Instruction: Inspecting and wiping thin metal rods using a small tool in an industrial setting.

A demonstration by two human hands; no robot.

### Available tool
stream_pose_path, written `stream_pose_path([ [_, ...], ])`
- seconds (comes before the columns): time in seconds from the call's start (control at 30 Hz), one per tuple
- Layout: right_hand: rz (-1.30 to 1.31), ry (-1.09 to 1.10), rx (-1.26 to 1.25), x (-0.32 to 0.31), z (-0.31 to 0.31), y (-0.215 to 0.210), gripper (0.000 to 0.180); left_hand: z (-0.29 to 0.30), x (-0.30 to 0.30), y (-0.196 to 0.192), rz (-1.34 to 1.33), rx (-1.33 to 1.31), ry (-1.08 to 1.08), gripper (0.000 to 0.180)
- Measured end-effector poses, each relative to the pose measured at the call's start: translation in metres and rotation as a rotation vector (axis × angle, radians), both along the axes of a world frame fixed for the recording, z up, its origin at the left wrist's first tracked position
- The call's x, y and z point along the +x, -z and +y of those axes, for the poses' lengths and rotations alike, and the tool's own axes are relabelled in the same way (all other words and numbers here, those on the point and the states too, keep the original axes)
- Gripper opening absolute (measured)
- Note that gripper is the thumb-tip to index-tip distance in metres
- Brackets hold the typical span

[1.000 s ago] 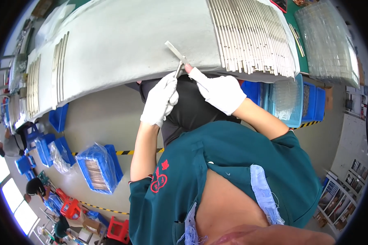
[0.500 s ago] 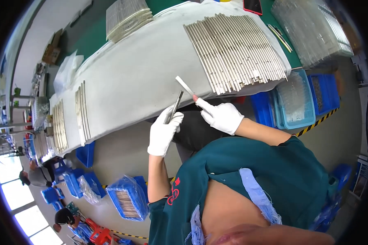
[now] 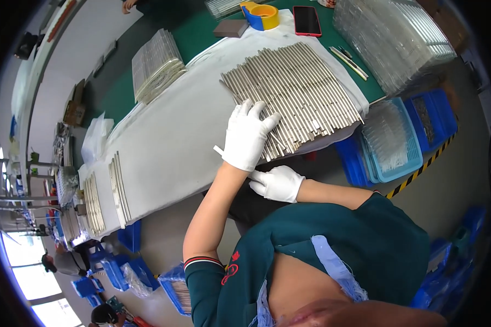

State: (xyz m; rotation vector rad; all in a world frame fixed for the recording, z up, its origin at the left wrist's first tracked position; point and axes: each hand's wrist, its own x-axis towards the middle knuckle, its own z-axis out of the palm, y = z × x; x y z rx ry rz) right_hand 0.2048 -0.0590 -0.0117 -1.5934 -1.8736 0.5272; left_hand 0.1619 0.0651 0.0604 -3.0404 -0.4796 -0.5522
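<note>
Head: white-gloved left hand [image 3: 246,136], grip unclear, touches one row of silver rods [image 3: 303,90]; white-gloved right hand [image 3: 279,183] pinches one white strip [image 3: 218,150].

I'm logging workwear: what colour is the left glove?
White; the left glove shows best in the head view.

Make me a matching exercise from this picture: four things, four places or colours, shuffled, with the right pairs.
1. left hand
2. right hand
3. phone
4. tape roll

A. yellow and blue
B. between the metal rods and the dark green shirt
C. black face, red edge
D. at the left side of the metal rods

Pairs: 1-D, 2-B, 3-C, 4-A
</note>
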Motion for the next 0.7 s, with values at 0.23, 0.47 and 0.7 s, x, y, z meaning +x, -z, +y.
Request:
stream_pose_path([
  [0.23, 0.05, 0.009, 0.088, 0.002, 0.001, 0.017, 0.039, 0.0, 0.02, -0.005, -0.036, 0.031, -0.003, 0.037],
  [0.47, 0.16, -0.024, 0.108, -0.003, 0.008, 0.036, 0.019, -0.015, 0.083, -0.011, -0.092, 0.078, 0.386, 0.032],
  [0.7, 0.268, -0.016, 0.16, -0.004, 0.018, 0.06, 0.023, -0.031, 0.119, 0.01, 0.13, 0.092, 0.179, 0.037],
])
